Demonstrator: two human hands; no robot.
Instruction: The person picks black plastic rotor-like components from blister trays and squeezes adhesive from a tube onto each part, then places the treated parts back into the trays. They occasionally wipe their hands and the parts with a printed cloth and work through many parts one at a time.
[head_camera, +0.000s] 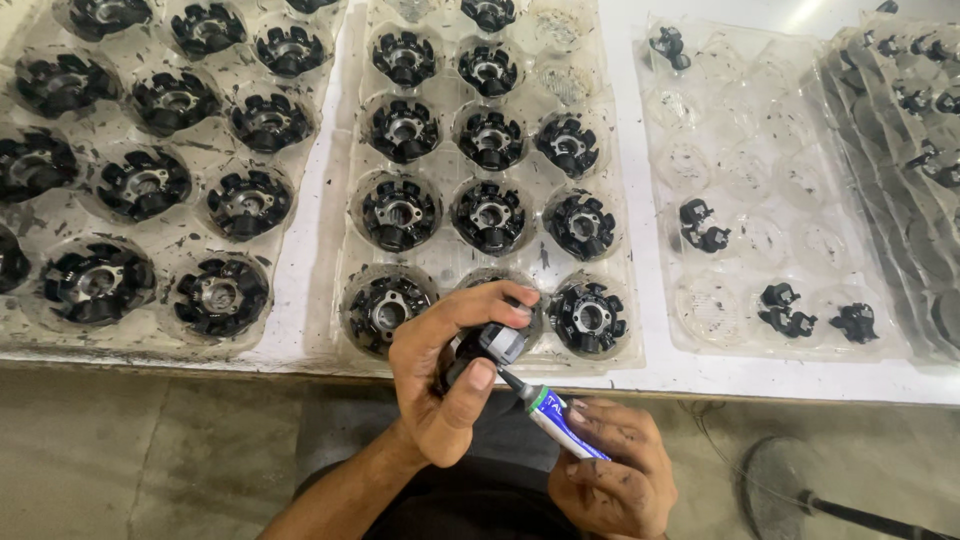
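Observation:
My left hand (445, 375) grips a small black round part (492, 346) just below the table's front edge. My right hand (610, 470) holds a small white, green and blue tube (555, 420), its dark nozzle tip touching the part. Directly above lies a clear plastic tray (630, 330) filled with black round ribbed parts (400, 212) sitting in round pockets; one front pocket behind my left hand is partly hidden.
A second clear tray (290, 205) of similar black parts lies at the left. At the right, a mostly vacant clear tray (740, 180) holds a few small black clips (700, 228). Stacked trays (900, 130) overlap at the far right. A dark stand base (780, 480) rests on the floor.

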